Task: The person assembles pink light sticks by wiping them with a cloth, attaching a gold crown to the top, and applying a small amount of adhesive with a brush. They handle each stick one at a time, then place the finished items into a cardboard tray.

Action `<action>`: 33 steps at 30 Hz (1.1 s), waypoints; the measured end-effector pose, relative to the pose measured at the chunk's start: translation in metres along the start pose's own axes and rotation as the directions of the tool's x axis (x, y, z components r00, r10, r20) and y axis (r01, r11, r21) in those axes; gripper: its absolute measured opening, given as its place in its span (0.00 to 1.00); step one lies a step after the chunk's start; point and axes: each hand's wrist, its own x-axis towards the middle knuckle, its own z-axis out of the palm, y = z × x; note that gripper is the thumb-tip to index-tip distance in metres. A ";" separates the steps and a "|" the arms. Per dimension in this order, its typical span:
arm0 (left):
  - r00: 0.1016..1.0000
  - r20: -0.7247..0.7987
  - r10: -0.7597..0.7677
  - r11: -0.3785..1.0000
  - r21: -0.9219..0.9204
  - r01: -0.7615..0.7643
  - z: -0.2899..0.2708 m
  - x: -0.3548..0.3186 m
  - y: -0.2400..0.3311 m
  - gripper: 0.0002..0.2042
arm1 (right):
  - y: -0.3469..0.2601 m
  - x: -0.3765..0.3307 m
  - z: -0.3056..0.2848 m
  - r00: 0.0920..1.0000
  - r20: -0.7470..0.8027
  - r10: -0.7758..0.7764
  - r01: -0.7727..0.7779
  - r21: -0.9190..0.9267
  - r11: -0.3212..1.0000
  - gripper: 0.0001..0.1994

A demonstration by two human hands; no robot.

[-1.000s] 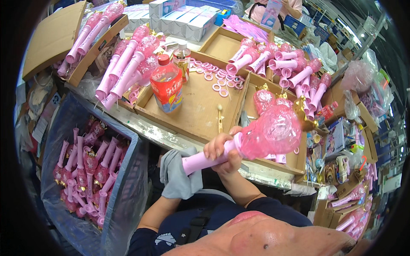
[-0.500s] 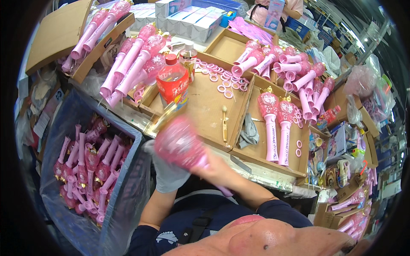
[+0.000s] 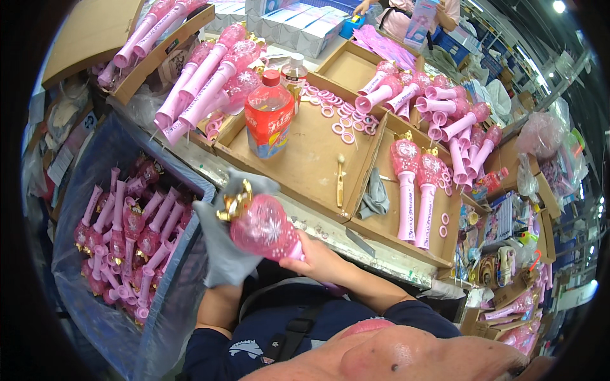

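Note:
My right hand (image 3: 318, 259) is closed round the neck of a pink toy wand (image 3: 265, 225). The wand's clear pink head has a white snowflake pattern and a gold crown, and points up and left. Behind the head is my left hand (image 3: 227, 261) in a grey glove, its fingers spread apart; the wand head covers its palm, so contact is not clear. Two similar wands, a left one (image 3: 406, 184) and a right one (image 3: 427, 197), lie in the cardboard tray (image 3: 387, 238) to the right, beside a grey cloth (image 3: 375, 198).
At left stands a blue-lined bin (image 3: 166, 279) with several wands. Another tray (image 3: 298, 171) holds pink rings (image 3: 346, 124), a small brush (image 3: 340, 181) and a red-labelled bottle (image 3: 268, 117). More wands (image 3: 206, 82) lie at its left. A co-worker's hand (image 3: 363, 6) shows far back.
The wand's head has swung from a blurred position to a steadier one, slightly lower. My left hand's gloved fingers have spread out behind it. My right hand keeps its grip.

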 end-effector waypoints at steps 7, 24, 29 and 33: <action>0.956 0.147 -0.253 -0.395 0.887 -0.241 -0.001 0.013 0.033 0.13 | 0.018 -0.027 -0.023 0.996 0.078 0.035 -0.018 -0.202 0.979 0.36; 0.957 0.272 -0.098 0.092 0.960 -0.263 -0.028 -0.027 -0.023 0.11 | 0.010 -0.055 -0.037 0.958 0.189 0.218 -0.167 -0.255 0.952 0.38; 0.992 -0.039 -0.117 0.598 0.795 0.102 -0.019 -0.025 -0.032 0.14 | 0.019 -0.057 -0.027 0.972 0.136 0.194 -0.144 -0.313 0.939 0.38; 0.995 -0.006 -0.098 0.752 0.655 0.078 -0.009 -0.019 -0.023 0.31 | 0.026 -0.056 -0.016 0.978 0.107 0.182 -0.148 -0.264 0.953 0.38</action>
